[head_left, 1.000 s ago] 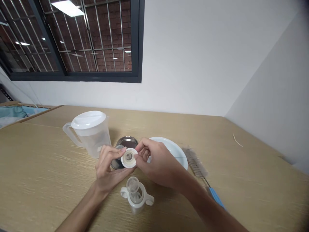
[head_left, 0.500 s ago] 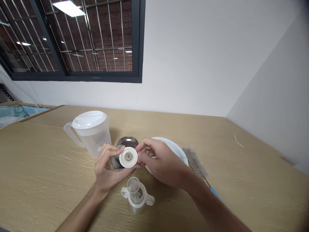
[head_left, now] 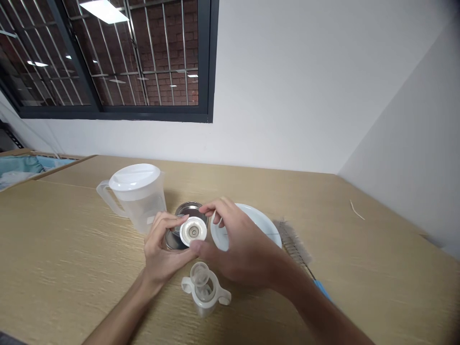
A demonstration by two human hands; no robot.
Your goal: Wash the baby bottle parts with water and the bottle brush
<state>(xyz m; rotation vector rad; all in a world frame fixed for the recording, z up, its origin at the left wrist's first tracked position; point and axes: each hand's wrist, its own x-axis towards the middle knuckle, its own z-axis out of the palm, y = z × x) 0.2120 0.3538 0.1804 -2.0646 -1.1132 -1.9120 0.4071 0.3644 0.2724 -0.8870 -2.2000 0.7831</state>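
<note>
Both hands' fingers [head_left: 172,221] pinch the white disc [head_left: 193,231] by its rim above the bottle [head_left: 203,290], bare table [head_left: 64,249] leftward

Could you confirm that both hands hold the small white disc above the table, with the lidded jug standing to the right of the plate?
Not quite: the head view shows the jug standing left of the plate, not right. The rest holds: the left hand and right hand hold the disc above the table.
</note>
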